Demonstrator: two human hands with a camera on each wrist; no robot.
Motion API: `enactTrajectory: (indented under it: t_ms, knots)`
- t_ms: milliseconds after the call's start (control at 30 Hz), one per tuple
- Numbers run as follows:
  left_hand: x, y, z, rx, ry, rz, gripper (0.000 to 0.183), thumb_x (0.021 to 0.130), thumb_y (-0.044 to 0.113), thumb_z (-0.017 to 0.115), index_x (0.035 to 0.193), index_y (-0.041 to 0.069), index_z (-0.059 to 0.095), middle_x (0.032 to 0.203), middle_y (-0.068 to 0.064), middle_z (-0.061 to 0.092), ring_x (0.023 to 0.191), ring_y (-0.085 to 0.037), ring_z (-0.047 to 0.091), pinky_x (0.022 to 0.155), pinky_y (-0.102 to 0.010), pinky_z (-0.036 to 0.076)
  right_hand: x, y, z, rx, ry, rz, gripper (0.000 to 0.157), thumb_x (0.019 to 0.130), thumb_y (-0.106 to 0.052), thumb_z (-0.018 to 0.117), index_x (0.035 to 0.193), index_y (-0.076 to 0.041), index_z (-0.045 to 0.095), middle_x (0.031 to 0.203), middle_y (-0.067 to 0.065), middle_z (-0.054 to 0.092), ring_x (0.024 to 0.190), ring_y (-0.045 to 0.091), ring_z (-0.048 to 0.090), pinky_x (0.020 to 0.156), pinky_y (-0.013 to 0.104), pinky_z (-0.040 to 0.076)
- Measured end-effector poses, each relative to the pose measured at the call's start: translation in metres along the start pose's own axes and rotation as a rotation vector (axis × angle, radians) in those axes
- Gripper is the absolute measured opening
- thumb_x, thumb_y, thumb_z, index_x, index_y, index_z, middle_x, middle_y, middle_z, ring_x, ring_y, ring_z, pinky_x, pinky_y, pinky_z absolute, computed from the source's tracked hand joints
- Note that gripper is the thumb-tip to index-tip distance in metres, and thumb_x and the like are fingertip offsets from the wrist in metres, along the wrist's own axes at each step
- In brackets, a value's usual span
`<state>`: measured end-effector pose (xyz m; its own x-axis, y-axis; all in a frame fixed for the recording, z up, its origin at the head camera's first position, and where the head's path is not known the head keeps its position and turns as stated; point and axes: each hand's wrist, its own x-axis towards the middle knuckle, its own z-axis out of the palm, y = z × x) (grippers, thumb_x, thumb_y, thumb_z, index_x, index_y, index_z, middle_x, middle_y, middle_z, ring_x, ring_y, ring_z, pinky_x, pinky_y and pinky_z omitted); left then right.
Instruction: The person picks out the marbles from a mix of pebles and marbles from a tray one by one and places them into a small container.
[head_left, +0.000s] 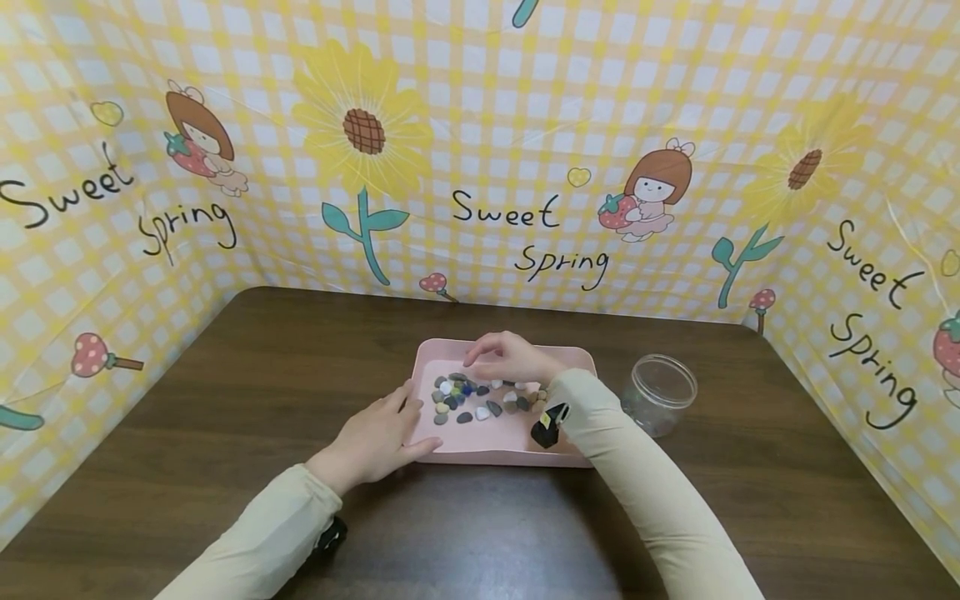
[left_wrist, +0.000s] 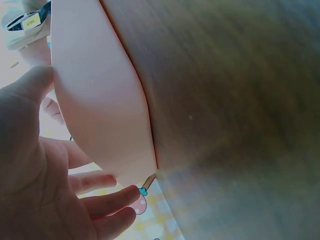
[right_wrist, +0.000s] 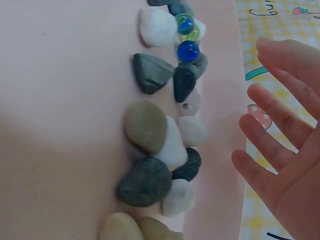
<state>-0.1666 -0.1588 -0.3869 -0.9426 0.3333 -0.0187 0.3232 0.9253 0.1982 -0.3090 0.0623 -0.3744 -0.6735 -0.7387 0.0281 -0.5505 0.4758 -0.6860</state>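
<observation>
A pink tray [head_left: 487, 440] on the table holds many pebbles, such as a white one [head_left: 482, 413] and a dark grey one [right_wrist: 145, 182]. Among them lie a few glass marbles, one of them a blue marble [right_wrist: 188, 51]. My left hand [head_left: 378, 437] rests against the tray's left side, thumb at the near rim and fingers spread along the outer wall [left_wrist: 100, 85]. Above the far part of the tray hovers my right hand [head_left: 513, 358]. Its fingers are loosely extended with nothing held, as the right wrist view shows.
Just right of the tray stands a clear round jar [head_left: 660, 392] without a lid, partly behind the right sleeve [head_left: 637, 467]. The brown wooden table [head_left: 300, 358] is walled at the back and both sides by a yellow checked cloth [head_left: 480, 150].
</observation>
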Motion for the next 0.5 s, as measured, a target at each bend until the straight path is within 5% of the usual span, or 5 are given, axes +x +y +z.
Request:
enactTrajectory:
  t_ms: [367, 500]
  knots:
    - [0.0, 0.0, 0.001, -0.002, 0.0, -0.001, 0.075, 0.088, 0.059, 0.048, 0.133, -0.001, 0.049, 0.149, -0.024, 0.03, 0.126, -0.042, 0.046, 0.097, -0.053, 0.044, 0.002, 0.0, 0.01, 0.019, -0.051, 0.062, 0.019, 0.083, -0.015, 0.069, 0.101, -0.007, 0.069, 0.121, 0.007, 0.061, 0.119, 0.021, 0.052, 0.105, 0.04, 0.04]
    - [0.0, 0.0, 0.001, 0.001, 0.007, 0.002, 0.075, 0.088, 0.059, 0.048, 0.133, -0.001, 0.049, 0.149, -0.024, 0.03, 0.125, -0.042, 0.047, 0.096, -0.053, 0.045, 0.001, 0.001, 0.014, 0.013, -0.076, 0.107, 0.015, 0.084, -0.015, 0.069, 0.099, -0.013, 0.069, 0.123, 0.004, 0.06, 0.109, 0.019, 0.055, 0.092, 0.035, 0.048]
